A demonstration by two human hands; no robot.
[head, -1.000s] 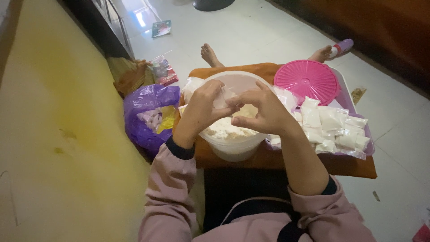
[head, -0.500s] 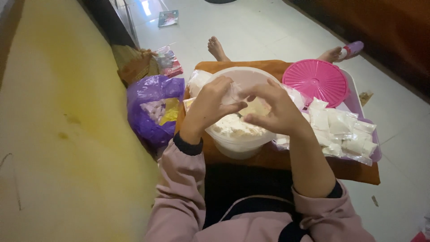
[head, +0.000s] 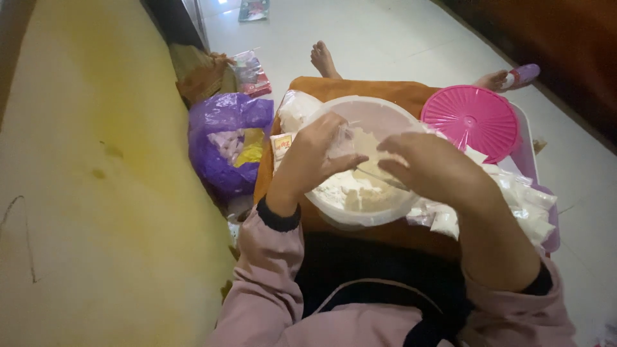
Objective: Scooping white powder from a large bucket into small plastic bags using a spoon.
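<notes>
My left hand pinches a small clear plastic bag above a translucent white bowl. My right hand holds the bag's other side, with its fingers curled over the bowl. White chunky pieces fill the bowl's lower half. The bowl sits on an orange-brown low table in front of my lap. What is inside the bag is too blurred to tell.
A round pink lid lies on a tray to the right, beside several filled white packets. A purple plastic bag with pale contents stands on the left by a yellow surface. My bare foot rests on the tiled floor beyond.
The view has shifted down and closer. My hands have lowered slightly over the bowl and spread a little apart, still working the small bag between them.
</notes>
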